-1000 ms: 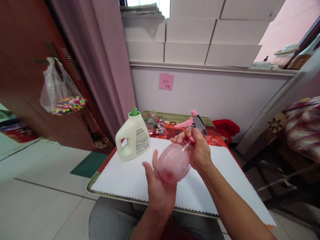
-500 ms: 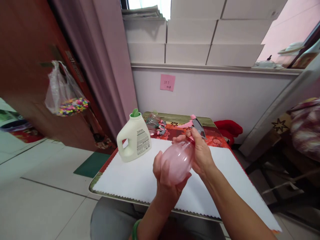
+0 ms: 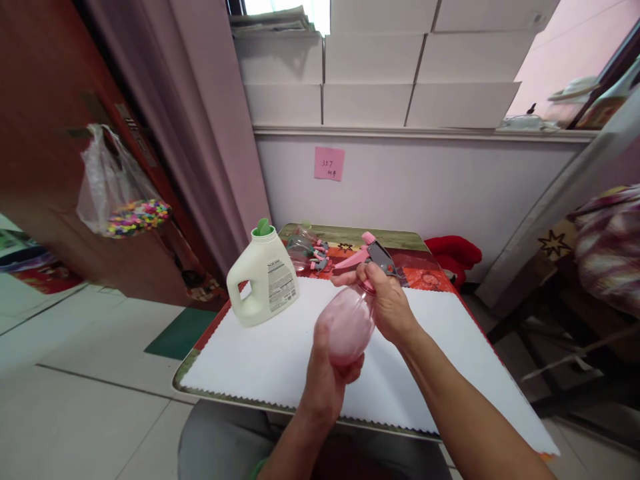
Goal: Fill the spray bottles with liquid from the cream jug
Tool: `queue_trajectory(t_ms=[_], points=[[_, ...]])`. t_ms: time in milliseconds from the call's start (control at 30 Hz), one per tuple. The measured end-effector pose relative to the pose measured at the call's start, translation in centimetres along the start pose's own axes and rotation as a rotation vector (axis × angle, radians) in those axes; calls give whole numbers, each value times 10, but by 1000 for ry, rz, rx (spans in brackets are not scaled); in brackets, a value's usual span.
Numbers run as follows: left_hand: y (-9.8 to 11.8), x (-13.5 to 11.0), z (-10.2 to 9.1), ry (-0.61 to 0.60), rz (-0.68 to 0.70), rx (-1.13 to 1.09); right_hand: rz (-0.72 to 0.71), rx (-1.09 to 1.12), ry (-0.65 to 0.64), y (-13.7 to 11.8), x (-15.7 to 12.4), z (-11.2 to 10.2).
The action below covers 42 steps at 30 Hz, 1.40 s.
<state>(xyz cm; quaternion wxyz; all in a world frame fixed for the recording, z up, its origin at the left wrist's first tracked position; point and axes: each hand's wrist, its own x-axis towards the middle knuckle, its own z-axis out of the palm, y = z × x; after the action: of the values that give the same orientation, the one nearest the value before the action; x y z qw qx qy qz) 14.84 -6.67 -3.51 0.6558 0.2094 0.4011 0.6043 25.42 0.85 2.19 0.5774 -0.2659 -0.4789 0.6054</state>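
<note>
A pink, see-through spray bottle (image 3: 345, 325) is held tilted above the white sheet on the table. My left hand (image 3: 327, 373) is closed around its lower part, thumb along the near side. Up at the neck, my right hand (image 3: 387, 293) is closed on the collar beneath the pink and grey trigger head (image 3: 375, 253), whose nozzle side points left. My right fingers partly hide the neck. Left of my hands a cream detergent jug (image 3: 265, 277) with a green spout stands upright on the sheet.
Several clear spray bottles (image 3: 303, 250) with pink and grey heads lie at the table's back left. A white sheet (image 3: 250, 363) covers much of the table. Behind it is a wall with a pink note (image 3: 329, 164). A plastic bag (image 3: 127, 193) of colourful pieces hangs from the door.
My left hand has shifted its hold on the bottle, fingers now beneath it. The trigger head has turned and shows more fully, nozzle further left. The view has shifted slightly.
</note>
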Motion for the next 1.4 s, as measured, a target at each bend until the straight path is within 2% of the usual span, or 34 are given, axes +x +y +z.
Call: queue_trajectory(t_ms=[100,167,233,267,300,333,367,400,500,533,567,600,700,800,867,933,1000,1067,1133,1200,1300,1400], points=[[-17,4,-4,179,654,304,45,98,170,0,0,7],[-22,10,-12,236,1072,590,84,174,235,2,-1,11],[-23,15,-19,254,1320,826,123,245,221,5,-1,11],[-22,17,-21,251,1371,880,131,275,200,7,-1,11],[-20,17,-22,240,1367,876,124,295,178,7,-1,10],[-17,15,-21,219,1303,807,106,301,154,8,-1,8],[-14,13,-19,181,1179,680,79,293,125,8,-1,7],[-10,10,-15,124,988,516,46,269,91,7,-1,5],[0,1,-7,-48,227,83,-28,115,-23,5,-1,1],[2,0,-6,-80,49,11,-38,57,-45,5,-1,1],[3,-1,-5,-96,-47,-27,-41,2,-56,4,0,1],[3,0,-6,-93,-71,-45,-42,-50,-64,4,1,1],[-4,7,-9,-5,22,-105,-60,-162,-58,5,4,1],[-9,17,-8,50,44,-177,-89,-210,-33,13,4,-1],[-10,24,-5,30,83,-200,-67,-240,-12,22,0,-5],[-12,31,-4,12,144,-171,17,-333,-5,31,-7,-12],[-17,40,-4,5,172,-97,97,-449,11,40,-13,-23],[-26,51,-6,-29,147,28,112,-512,44,45,-16,-36],[-35,65,-13,-50,110,228,100,-567,90,49,-13,-54],[-41,82,-22,-18,131,479,104,-672,129,52,-4,-80],[-43,112,-40,-12,318,857,94,-852,226,57,22,-132],[-44,139,-56,-49,540,1152,69,-1010,444,59,61,-194]])
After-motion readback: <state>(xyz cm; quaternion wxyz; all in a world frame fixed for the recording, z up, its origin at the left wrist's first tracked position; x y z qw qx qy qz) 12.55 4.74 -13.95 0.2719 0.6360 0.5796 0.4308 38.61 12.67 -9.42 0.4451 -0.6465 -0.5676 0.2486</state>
